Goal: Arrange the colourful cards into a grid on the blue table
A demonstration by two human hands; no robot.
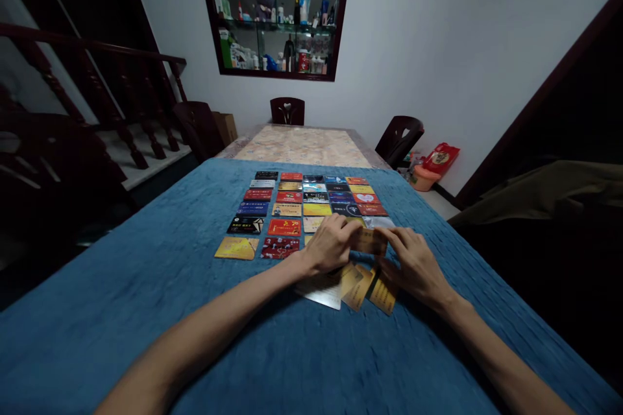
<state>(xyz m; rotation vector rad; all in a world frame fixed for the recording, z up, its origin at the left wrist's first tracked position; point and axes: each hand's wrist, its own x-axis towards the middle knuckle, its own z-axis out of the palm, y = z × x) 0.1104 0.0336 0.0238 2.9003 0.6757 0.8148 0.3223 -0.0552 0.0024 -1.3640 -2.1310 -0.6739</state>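
Between my two hands a gold card (368, 241) is held upright by its ends. My left hand (331, 243) pinches its left side, and my right hand (413, 266) grips the right side. Under and just in front of the hands lie loose cards: a silvery white card (321, 292) and several gold cards (359, 286), overlapping and askew. Beyond them, rows of plastic cards in many colours lie flat on the blue cloth, among them a red card (284, 227), a black card (246, 225) and a yellow card (237, 248). My hands hide part of the nearest rows.
A blue cloth (146, 285) covers the near part of the table; a patterned beige top (306, 144) shows beyond. Dark wooden chairs (288, 110) stand around it. A wall cabinet (277, 23) holds bottles and a plush toy. At right, a red bag (440, 157) rests by an orange tub (422, 178).
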